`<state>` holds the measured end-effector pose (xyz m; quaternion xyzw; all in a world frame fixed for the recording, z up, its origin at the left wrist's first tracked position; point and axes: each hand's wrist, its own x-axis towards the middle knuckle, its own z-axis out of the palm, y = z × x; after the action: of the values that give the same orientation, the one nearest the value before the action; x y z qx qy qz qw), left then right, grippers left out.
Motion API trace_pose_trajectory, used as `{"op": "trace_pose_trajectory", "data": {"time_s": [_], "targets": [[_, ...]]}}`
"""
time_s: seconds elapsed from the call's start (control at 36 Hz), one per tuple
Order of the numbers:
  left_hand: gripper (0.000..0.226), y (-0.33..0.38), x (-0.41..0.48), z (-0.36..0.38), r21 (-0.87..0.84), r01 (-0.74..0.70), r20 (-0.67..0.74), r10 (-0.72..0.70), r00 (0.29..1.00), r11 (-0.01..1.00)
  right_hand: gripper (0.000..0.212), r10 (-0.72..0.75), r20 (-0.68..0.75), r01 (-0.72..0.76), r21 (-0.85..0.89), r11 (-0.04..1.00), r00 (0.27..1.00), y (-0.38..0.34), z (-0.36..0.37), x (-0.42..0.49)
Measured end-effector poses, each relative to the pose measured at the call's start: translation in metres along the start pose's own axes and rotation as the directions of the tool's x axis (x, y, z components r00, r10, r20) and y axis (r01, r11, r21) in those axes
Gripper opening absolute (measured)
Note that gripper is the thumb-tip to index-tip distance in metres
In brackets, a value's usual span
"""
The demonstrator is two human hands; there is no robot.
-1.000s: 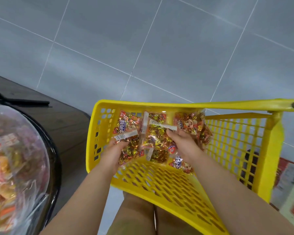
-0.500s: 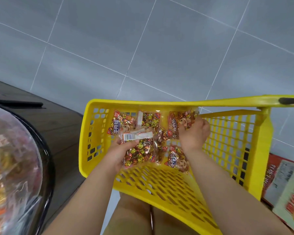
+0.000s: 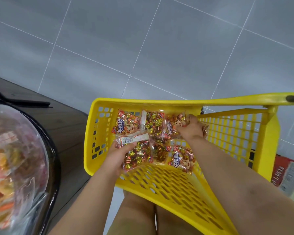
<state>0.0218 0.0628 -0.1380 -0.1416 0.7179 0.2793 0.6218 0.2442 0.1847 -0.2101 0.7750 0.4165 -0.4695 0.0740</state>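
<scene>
The grey tiled floor (image 3: 176, 48) spreads beyond the yellow perforated plastic basket (image 3: 159, 182), and a dark wooden counter (image 3: 64, 126) stands just beside the basket's left wall. Other clear bags of red-and-gold wrapped sweets (image 3: 154, 122) lie at the basket's far end. Near the basket's left wall, the left hand (image 3: 119, 155) has its grip closed round a clear bag of gold-wrapped sweets (image 3: 137, 155). In the basket's far right corner, the right hand (image 3: 190, 128) grips a cartoon-printed sweet bag (image 3: 174, 122).

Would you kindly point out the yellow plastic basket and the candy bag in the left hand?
Yellow plastic basket (image 3: 143, 101): head view, far rim.
Clear candy bag (image 3: 138, 155): head view, middle.
</scene>
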Motion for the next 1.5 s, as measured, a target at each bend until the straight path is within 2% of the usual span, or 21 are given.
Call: {"op": "trace_pose_trajectory", "data": {"time_s": [0.11,0.17,0.28,0.36,0.42,0.53,0.58,0.67,0.69,0.78,0.81,0.89,0.97,1.06,1.08,1.25,1.36,1.39,1.47,1.5], "targets": [[0.089,-0.001,-0.004,-0.004,0.018,-0.002,-0.031,0.003,1.0,1.0,0.046,-0.133,-0.002,0.132,-0.13,0.983,0.991,0.007,0.003,-0.009],[0.088,-0.002,-0.006,-0.005,-0.001,-0.006,-0.034,0.006,0.999,1.0,0.035,-0.192,0.007,0.19,-0.173,0.966,0.981,0.008,0.006,-0.015],[0.07,-0.003,-0.008,-0.008,-0.048,-0.02,-0.036,0.018,0.999,0.999,0.032,-0.253,0.05,0.255,-0.324,0.911,0.966,0.01,0.009,-0.031],[0.05,-0.005,-0.01,-0.01,-0.05,-0.035,-0.043,0.033,0.999,0.998,0.028,-0.363,0.007,0.323,-0.475,0.819,0.932,0.014,0.005,-0.044],[0.041,-0.005,-0.013,-0.012,-0.044,-0.046,-0.06,0.044,0.997,0.998,0.026,-0.454,-0.035,0.379,-0.494,0.782,0.89,0.015,-0.001,-0.056],[0.043,-0.003,-0.018,-0.011,-0.056,-0.073,-0.088,0.068,0.994,0.996,0.017,-0.611,-0.144,0.538,-0.35,0.767,0.778,0.019,-0.014,-0.076],[0.043,-0.002,-0.02,-0.01,-0.044,-0.09,-0.097,0.086,0.992,0.995,0.01,-0.56,-0.124,0.547,-0.126,0.828,0.819,0.02,-0.022,-0.088],[0.043,-0.001,-0.022,-0.006,-0.029,-0.089,-0.091,0.086,0.992,0.996,0.029,-0.42,-0.084,0.428,0.232,0.874,0.903,0.024,-0.028,-0.1],[0.044,-0.001,-0.024,-0.004,-0.023,-0.092,-0.083,0.09,0.992,0.995,0.03,-0.386,-0.058,0.384,0.311,0.869,0.921,0.027,-0.03,-0.103],[0.067,0.0,-0.029,-0.001,-0.015,-0.077,-0.026,0.077,0.997,0.997,0.032,-0.306,0.055,0.244,0.48,0.843,0.95,0.033,-0.034,-0.111],[0.066,0.0,-0.032,0.0,-0.012,-0.078,0.002,0.078,0.997,0.997,0.033,-0.278,0.099,0.189,0.518,0.834,0.955,0.034,-0.035,-0.114],[0.051,0.001,-0.039,0.005,0.005,-0.076,0.101,0.075,0.992,0.997,0.031,-0.272,0.22,0.099,0.579,0.809,0.937,0.033,-0.032,-0.121],[0.043,0.003,-0.048,0.011,0.055,-0.086,0.131,0.078,0.988,0.995,0.027,-0.312,0.312,0.095,0.554,0.827,0.897,0.025,-0.027,-0.129],[0.017,0.004,-0.058,0.018,0.129,-0.153,0.167,0.13,0.977,0.98,0.029,-0.356,0.37,0.105,0.551,0.828,0.858,0.015,-0.024,-0.138],[0.019,0.005,-0.061,0.019,0.143,-0.177,0.174,0.151,0.973,0.974,0.031,-0.379,0.377,0.117,0.561,0.819,0.845,0.012,-0.023,-0.14],[0.075,0.005,-0.079,0.029,0.173,-0.312,0.182,0.281,0.942,0.934,0.049,-0.412,0.316,0.165,0.586,0.793,0.855,0.001,-0.019,-0.147],[0.05,0.005,-0.095,0.028,0.092,-0.329,0.143,0.314,0.938,0.94,0.076,-0.395,0.349,0.151,0.558,0.816,0.85,-0.005,-0.024,-0.155],[0.045,0.006,-0.101,0.025,0.074,-0.334,0.136,0.322,0.937,0.94,0.072,-0.412,0.366,0.154,0.563,0.812,0.835,-0.006,-0.027,-0.157],[0.029,0.008,-0.121,0.013,0.013,-0.357,0.103,0.354,0.93,0.934,0.038,-0.447,0.423,0.159,0.562,0.811,0.788,-0.015,-0.032,-0.169],[0.026,0.009,-0.127,0.007,-0.013,-0.361,0.088,0.36,0.929,0.933,0.033,-0.455,0.435,0.16,0.562,0.812,0.777,-0.02,-0.033,-0.175]]}}
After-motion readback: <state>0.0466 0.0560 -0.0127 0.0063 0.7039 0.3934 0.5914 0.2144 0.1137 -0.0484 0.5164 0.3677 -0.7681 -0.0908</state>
